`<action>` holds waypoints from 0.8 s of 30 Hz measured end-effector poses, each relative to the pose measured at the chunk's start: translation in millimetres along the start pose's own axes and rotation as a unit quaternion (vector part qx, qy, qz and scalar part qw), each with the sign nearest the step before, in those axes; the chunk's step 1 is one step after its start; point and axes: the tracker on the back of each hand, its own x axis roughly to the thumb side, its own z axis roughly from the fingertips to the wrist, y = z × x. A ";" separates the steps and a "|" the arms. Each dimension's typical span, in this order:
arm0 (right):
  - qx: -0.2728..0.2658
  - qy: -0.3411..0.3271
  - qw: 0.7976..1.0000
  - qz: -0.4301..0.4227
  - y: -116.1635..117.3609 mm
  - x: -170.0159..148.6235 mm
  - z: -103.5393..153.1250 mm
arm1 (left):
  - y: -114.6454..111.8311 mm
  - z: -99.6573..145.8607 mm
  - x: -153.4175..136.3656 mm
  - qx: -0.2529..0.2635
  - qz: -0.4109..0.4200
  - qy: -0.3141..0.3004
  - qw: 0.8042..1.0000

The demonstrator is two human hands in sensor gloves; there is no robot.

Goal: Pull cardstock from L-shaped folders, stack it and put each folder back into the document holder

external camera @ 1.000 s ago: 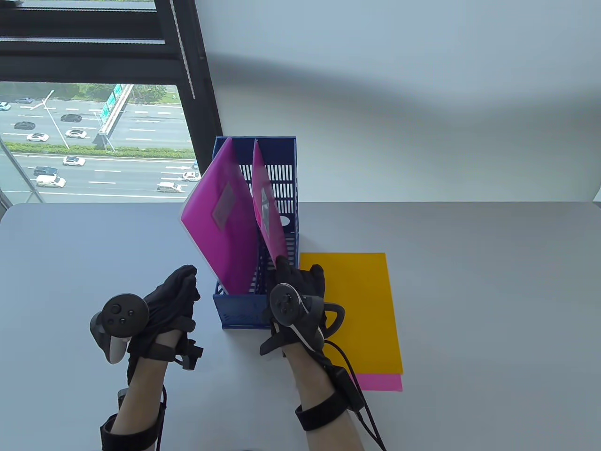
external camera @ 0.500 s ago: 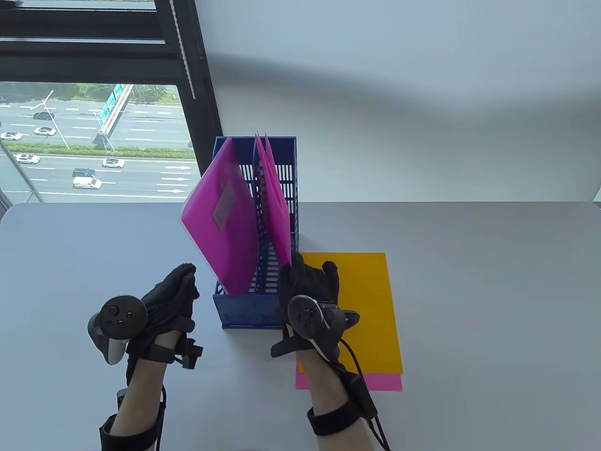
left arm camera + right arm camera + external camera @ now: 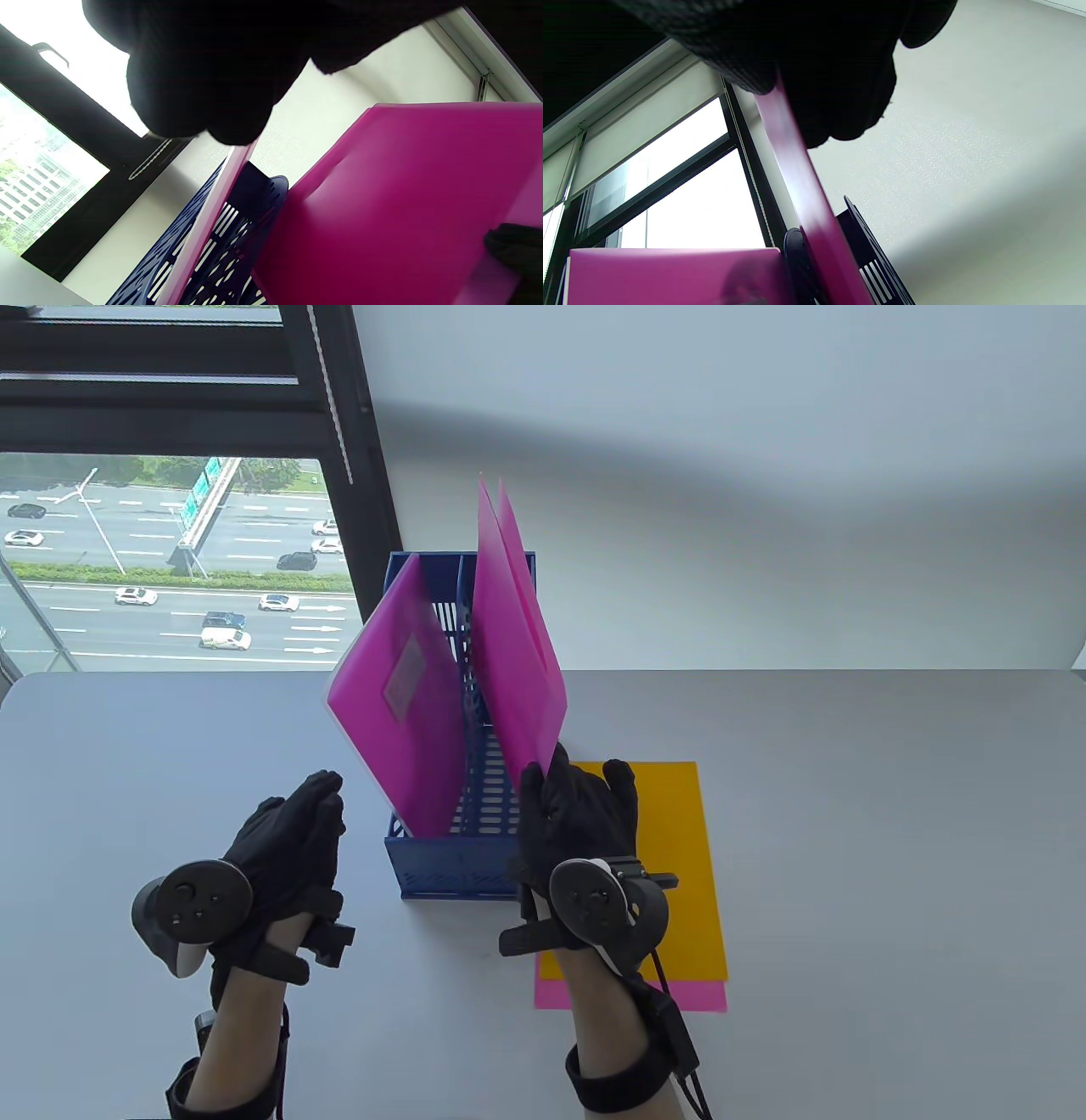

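Observation:
A blue slotted document holder (image 3: 441,865) stands on the grey table. Its left slot holds a magenta folder (image 3: 399,704) that leans left. My right hand (image 3: 547,776) pinches the near lower corner of a second magenta folder (image 3: 517,645), which rises tilted above the holder's right slot. The right wrist view shows that folder's edge (image 3: 806,190) running down from my fingers (image 3: 840,84). My left hand (image 3: 314,802) hovers left of the holder with straight fingers and holds nothing. Right of the holder, a yellow cardstock sheet (image 3: 679,857) lies on a pink sheet (image 3: 687,994).
A window with a dark frame (image 3: 356,458) is behind the table's far left. A white wall (image 3: 764,517) stands behind the holder. In the left wrist view, the held folder (image 3: 382,203) fills the right and the holder (image 3: 220,237) sits below.
My right hand has lifted the second folder up and to the right, out of the right slot. My left hand has slid slightly toward me and its fingers have straightened.

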 end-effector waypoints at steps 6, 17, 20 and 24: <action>-0.019 -0.007 1.000 -0.022 -18.0 10.9 -4.9 | -3.9 2.5 28.1 0.001 0.006 -0.053 0.999; 0.001 -0.005 0.996 -0.088 -31.9 30.3 -3.3 | -49.7 12.9 71.3 -0.095 -0.025 -0.125 0.987; 0.006 -0.012 0.995 -0.100 -33.7 37.6 -0.2 | -61.1 17.4 78.8 -0.096 -0.047 -0.135 0.985; 0.007 -0.029 0.994 -0.106 -35.5 49.0 4.7 | -65.3 18.9 81.0 -0.095 -0.074 -0.124 0.985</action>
